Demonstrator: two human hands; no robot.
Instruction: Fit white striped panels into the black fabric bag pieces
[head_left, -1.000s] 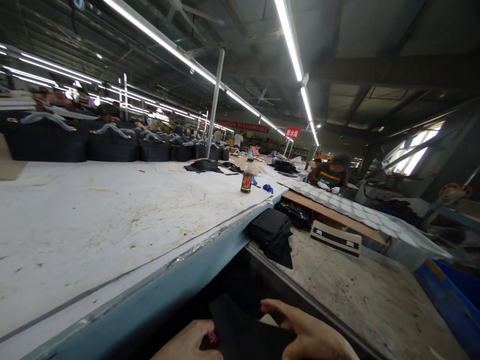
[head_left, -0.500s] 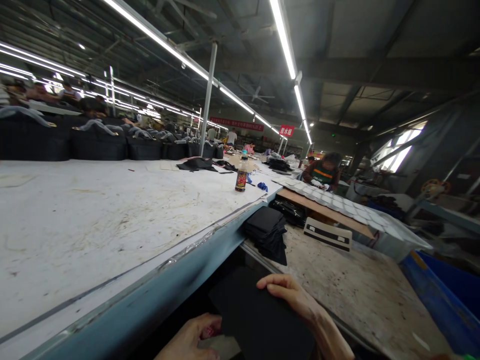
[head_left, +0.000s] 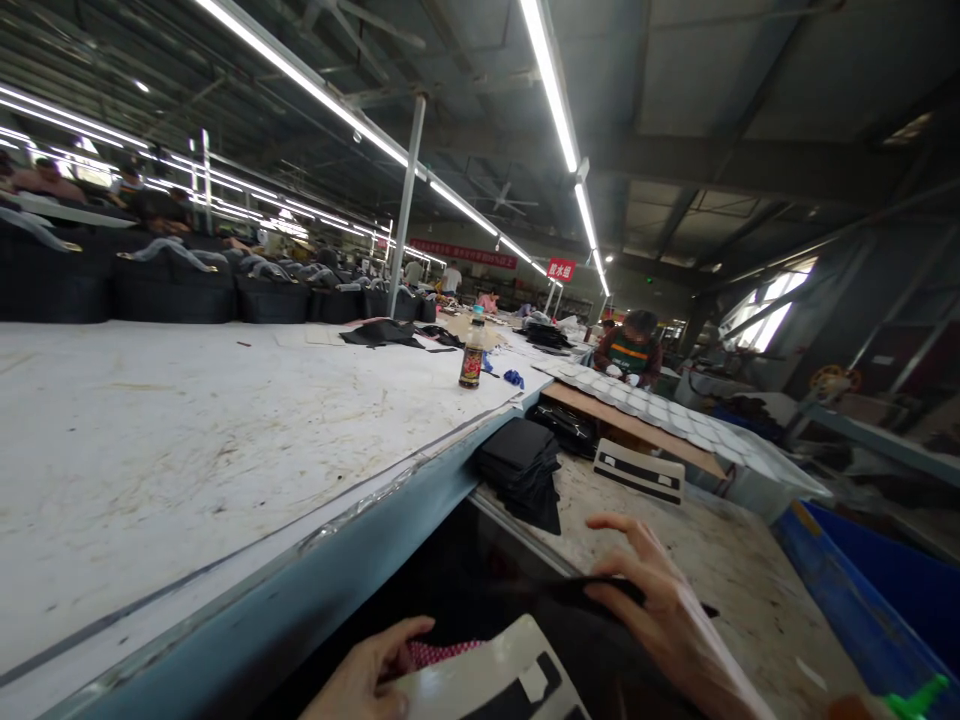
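A: Starting at nine o'clock, what borders the space?

B: The raised white worktop point(head_left: 187, 430) fills the left, its blue-grey edge point(head_left: 360, 560) running from seven o'clock up toward one. Much of its surface is bare; a drink bottle point(head_left: 471, 352) stands far along it near twelve.

A: And below that edge?

B: A lower speckled worktop point(head_left: 735, 590) with open room at four o'clock. A stack of black fabric pieces point(head_left: 521, 468) lies against the blue-grey edge at one o'clock, with a white template point(head_left: 639, 471) just beside it.

A: The left hand?

B: The left hand point(head_left: 367, 675), at six o'clock, has its grip closed with the thumb on the near edge of a white cut-out panel point(head_left: 487, 680), a bit of red patterned cloth point(head_left: 439, 653) just behind it.

A: The right hand?

B: The right hand point(head_left: 660, 600), at five o'clock, pinches a thin black fabric piece point(head_left: 570, 590) seen edge-on, index finger raised and spread above it. A blue bin point(head_left: 892, 590) sits at three o'clock.
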